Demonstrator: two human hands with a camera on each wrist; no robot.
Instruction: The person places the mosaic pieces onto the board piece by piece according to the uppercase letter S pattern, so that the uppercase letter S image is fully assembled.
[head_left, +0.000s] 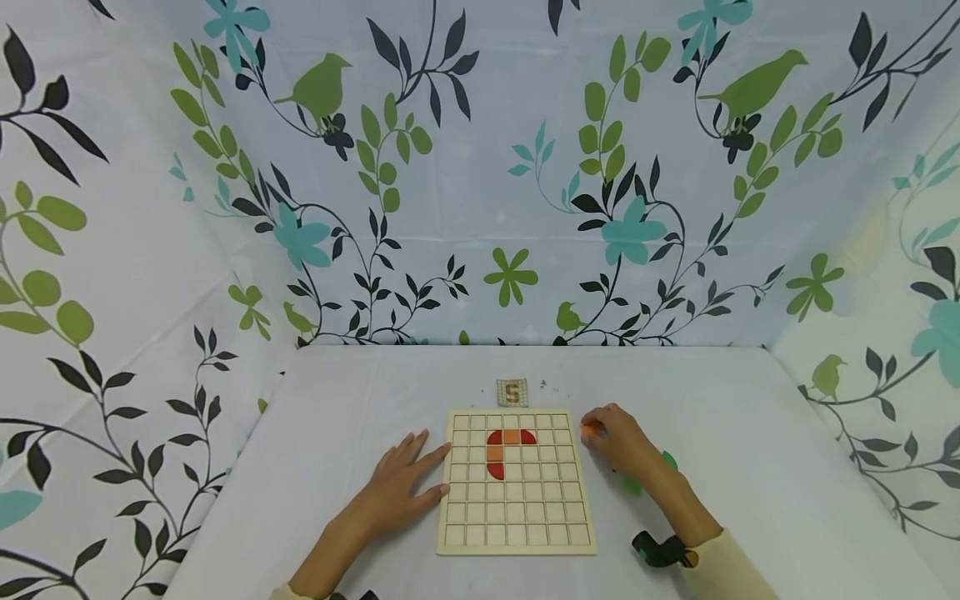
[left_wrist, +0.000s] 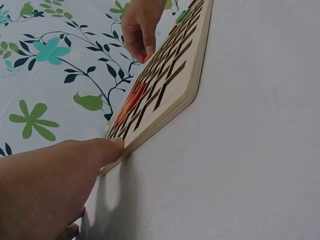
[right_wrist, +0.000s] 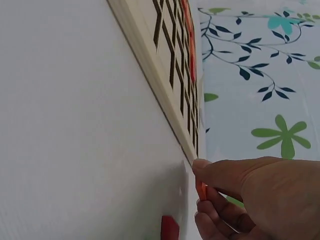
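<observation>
A square wooden grid board [head_left: 517,540] lies on the table. In its upper rows sit red rounded pieces [head_left: 528,437] and orange square pieces [head_left: 512,437], forming a bent line. My left hand [head_left: 397,487] rests flat at the board's left edge, fingers spread, thumb and fingertips against the rim. Just off the board's upper right edge, my right hand [head_left: 618,440] pinches a small orange piece [right_wrist: 201,190] between thumb and fingers. Most of that piece is covered by the fingers.
Behind the board lies a small card with an S-shaped pattern [head_left: 512,392]. Green pieces [head_left: 633,485] lie under and beside the right forearm, and a red piece [right_wrist: 170,228] shows near the right hand. A patterned cloth [head_left: 480,167] stands behind the white table [head_left: 360,383].
</observation>
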